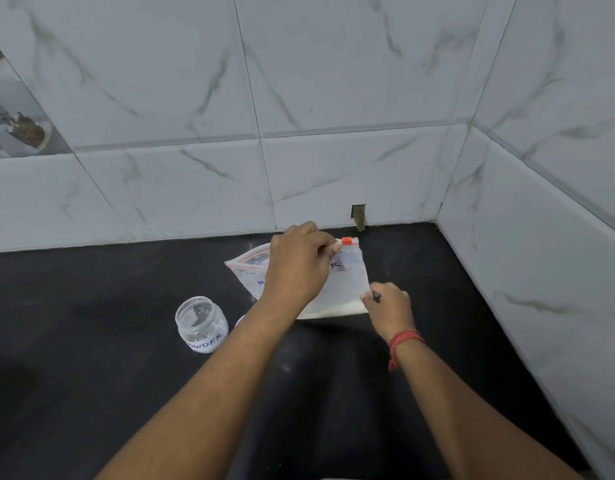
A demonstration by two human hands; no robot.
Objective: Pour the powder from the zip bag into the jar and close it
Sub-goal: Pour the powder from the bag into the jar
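Observation:
A clear zip bag (347, 289) with white powder at its bottom and an orange slider (346, 240) at its top right corner stands on the black counter (108, 296). My left hand (299, 268) pinches the bag's top edge beside the slider. My right hand (389, 306) pinches the bag's lower right edge. A clear jar (200, 323) with a white label reading "POWDER" stands open to the left of the bag. A small pale piece, perhaps the jar's lid (240, 321), peeks out beside my left forearm, mostly hidden.
White marble-pattern tiled walls (333, 133) close the back and the right side, forming a corner at the back right. A small notch with a stub (359, 216) sits at the base of the back wall. A red thread band circles my right wrist.

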